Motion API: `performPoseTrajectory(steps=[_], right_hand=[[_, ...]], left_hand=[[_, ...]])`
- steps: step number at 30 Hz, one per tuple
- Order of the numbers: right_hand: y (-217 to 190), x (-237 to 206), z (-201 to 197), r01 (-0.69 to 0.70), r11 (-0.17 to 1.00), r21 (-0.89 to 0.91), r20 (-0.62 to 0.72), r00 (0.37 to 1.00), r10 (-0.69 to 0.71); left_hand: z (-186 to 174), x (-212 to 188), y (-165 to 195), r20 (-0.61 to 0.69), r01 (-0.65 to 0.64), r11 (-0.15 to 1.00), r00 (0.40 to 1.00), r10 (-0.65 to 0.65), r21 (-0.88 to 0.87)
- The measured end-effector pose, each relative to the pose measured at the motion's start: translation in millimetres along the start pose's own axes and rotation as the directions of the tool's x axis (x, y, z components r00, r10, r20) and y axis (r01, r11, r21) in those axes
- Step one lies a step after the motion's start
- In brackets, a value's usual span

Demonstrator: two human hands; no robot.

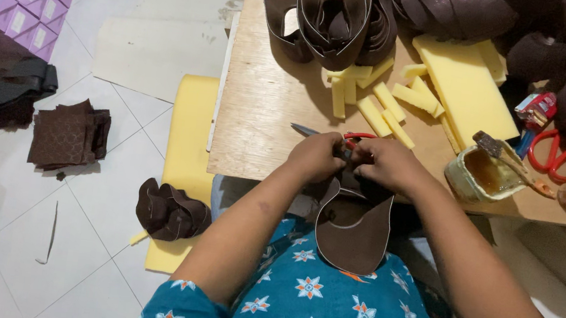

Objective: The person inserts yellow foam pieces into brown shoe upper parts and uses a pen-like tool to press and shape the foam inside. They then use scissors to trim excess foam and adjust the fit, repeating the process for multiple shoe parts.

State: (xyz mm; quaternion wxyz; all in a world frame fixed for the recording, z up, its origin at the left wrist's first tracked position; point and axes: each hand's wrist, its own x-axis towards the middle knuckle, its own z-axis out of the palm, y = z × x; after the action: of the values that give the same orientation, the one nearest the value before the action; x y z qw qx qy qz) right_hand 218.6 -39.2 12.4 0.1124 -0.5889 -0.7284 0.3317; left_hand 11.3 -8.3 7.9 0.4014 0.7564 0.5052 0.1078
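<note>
Currently both hands are at the near edge of the wooden table (260,114). My left hand (316,157) and right hand (389,165) are pinched shut on the top of a brown leather piece (353,227), which hangs down over my lap, its pale cut edge visible. Fingers are bunched together on the leather; exact grip points are hidden behind my knuckles. Red-handled scissors (328,134) lie on the table just beyond my hands, possibly touching my fingers, hard to tell. Yellow foam strips (381,106) sit further back, near a foam slab (465,84). Glue pot (480,176) with a brush stands just right of my right hand. Stacked brown leather pieces (331,15) sit at the far edge.
</note>
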Motion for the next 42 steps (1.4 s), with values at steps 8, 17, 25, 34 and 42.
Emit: performPoseTrajectory(steps=[8, 17, 25, 34, 42], right_hand=[[-4.2, -4.1, 11.3, 0.133, 0.990, -0.054, -0.063, 0.989, -0.137], [2.1, -8.8, -0.7, -0.045, 0.998, 0.047, 0.061, 0.997, 0.042], [4.4, -13.4, -4.6, -0.236, 0.960, 0.149, 0.092, 0.970, 0.224], [23.1, -12.1, 2.4, -0.252, 0.935, 0.250, 0.139, 0.965, 0.223], [12.1, -13.0, 9.8, -0.101, 0.991, 0.086, -0.015, 0.995, 0.103]], left_hand=[[0.6, -11.4, 5.5, -0.072, 0.014, 1.000, 0.997, -0.015, -0.015], [6.8, -24.8, 18.8, -0.283, -0.296, 0.950, 0.907, 0.313, 0.101], [2.3, -30.4, 18.1, -0.308, -0.468, 0.850, 0.794, 0.524, 0.241], [2.8, -38.4, 15.5, -0.281, -0.507, 0.810, 0.764, 0.580, 0.295], [14.5, -32.7, 9.7, -0.261, -0.463, 0.875, 0.835, 0.485, 0.144]])
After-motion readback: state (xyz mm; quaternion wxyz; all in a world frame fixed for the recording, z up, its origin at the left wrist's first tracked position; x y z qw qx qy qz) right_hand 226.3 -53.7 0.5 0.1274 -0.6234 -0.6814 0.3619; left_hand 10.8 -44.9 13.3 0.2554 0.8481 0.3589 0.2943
